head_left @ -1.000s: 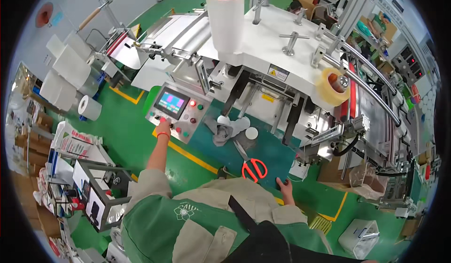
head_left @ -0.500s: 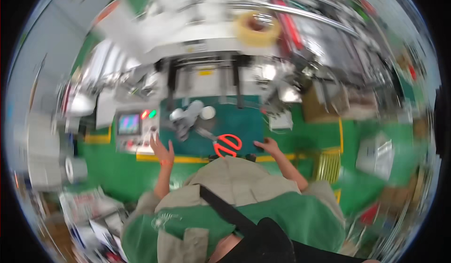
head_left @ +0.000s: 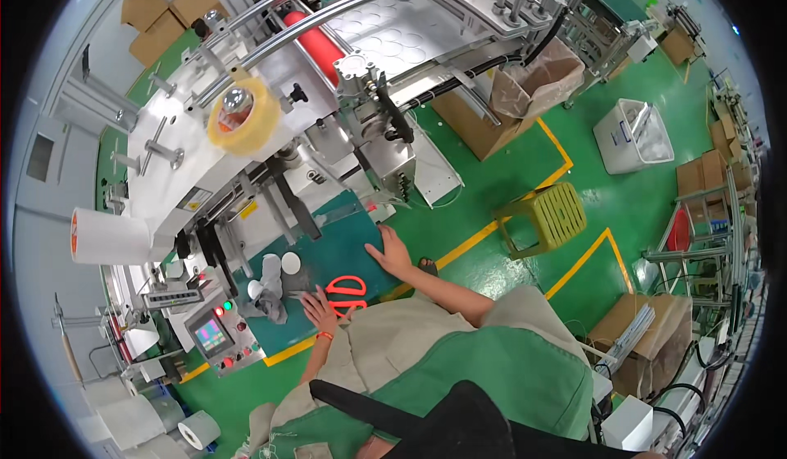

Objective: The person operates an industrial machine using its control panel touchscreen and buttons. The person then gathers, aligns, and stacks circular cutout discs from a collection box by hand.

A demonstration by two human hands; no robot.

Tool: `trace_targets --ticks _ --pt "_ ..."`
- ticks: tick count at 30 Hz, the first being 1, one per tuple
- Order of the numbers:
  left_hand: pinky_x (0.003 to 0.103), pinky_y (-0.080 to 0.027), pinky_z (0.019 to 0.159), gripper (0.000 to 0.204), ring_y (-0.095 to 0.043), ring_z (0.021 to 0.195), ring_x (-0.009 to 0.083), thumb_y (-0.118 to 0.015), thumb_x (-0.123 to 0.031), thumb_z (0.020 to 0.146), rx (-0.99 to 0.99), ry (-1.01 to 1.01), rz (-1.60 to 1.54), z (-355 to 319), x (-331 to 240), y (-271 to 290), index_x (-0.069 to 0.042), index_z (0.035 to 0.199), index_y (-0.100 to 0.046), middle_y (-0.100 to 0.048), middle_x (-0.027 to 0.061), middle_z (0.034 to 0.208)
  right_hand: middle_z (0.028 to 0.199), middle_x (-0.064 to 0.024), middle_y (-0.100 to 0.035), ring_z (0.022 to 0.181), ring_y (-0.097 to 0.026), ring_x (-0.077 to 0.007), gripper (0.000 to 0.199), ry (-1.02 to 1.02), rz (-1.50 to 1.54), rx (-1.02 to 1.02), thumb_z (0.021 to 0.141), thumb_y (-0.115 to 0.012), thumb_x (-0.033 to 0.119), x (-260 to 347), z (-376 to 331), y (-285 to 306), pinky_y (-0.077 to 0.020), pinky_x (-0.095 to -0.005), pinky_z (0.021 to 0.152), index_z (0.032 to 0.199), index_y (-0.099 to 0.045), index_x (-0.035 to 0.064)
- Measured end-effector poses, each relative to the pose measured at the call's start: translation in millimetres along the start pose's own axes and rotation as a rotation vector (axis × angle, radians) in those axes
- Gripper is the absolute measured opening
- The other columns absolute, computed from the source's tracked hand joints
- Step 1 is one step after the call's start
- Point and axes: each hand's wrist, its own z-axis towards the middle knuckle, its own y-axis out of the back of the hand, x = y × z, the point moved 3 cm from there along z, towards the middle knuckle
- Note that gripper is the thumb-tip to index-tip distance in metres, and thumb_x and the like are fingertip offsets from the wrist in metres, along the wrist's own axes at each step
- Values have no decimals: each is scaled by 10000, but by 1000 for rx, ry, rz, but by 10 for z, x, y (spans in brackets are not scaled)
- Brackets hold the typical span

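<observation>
Where the white machine ends, green bench begins. Scissors on it, orange handles at the near edge. Right hand at bench's right edge: grip open, thumb spread, nothing held. Left hand at the scissors, fingers extended, grip loose; contact cannot be told. Beyond it, grey wad, white discs.
</observation>
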Motion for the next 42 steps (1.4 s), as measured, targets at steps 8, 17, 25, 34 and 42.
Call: trace_targets --ticks 8,17,25,34,42 --pt "361 -338 936 645 -454 1163 312 -324 -598 825 -101 35 51 -12 13 -39 -167 1289 -445 -455 171 1276 1164 -182 -466 1037 -496 -324 569 -65 111 24 758 -639 328 24 69 22 -410 -365 874 1169 -436 -9" --pt "391 -309 949 671 -391 1191 331 -357 -607 807 -40 51 -43 0 13 -78 -164 1310 -399 -389 180 1305 1114 -187 -480 1004 -503 -344 562 -49 109 3 753 -638 344 3 60 -6 -424 -381 844 1136 -441 -17" --pt "418 -283 961 702 -335 1215 348 -386 -614 792 -18 60 -79 -12 19 -116 -162 1328 -358 -330 188 1331 1137 -202 -473 1029 -496 -338 587 -69 130 29 752 -647 334 8 41 1 -406 -370 873 1163 -427 -23" --pt "448 -254 974 746 -272 1242 367 -418 -623 774 36 65 -121 -44 31 -123 -160 1349 -312 -264 198 1361 1110 -177 -483 1009 -502 -325 569 -57 106 21 747 -645 341 51 67 22 -419 -371 851 1134 -444 -24" --pt "474 -229 985 792 -217 1266 383 -447 -631 758 97 67 -172 -48 52 -113 -158 1368 -271 -205 206 1387 1140 -173 -478 1019 -501 -326 572 -64 118 21 753 -636 357 36 49 18 -416 -368 857 1141 -441 -15"
